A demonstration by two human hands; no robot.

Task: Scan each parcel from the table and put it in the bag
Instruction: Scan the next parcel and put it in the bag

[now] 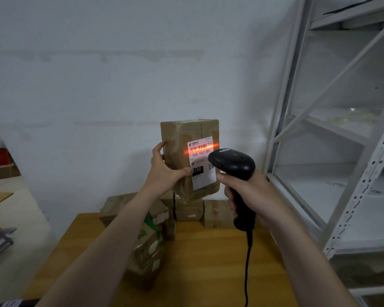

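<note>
Above the desk [208, 251], left hand [164, 171] grips the parcel [186, 160]; right hand [251, 196] clasps the scanner [233, 162], beam across the barcode. Next: bagging; no bag visible.

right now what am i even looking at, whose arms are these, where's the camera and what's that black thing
No machine here: these are a person's two bare arms, seen by one camera worn on their head, looking forward and down. The left hand holds a cardboard parcel up in the air. The right hand grips a black handheld scanner with a cable hanging down. Its red line falls across the barcode on the parcel's white label. Below, more taped cardboard parcels lie on the wooden table. A pale metal shelf rack stands on the right. The bag is not in view.
</note>
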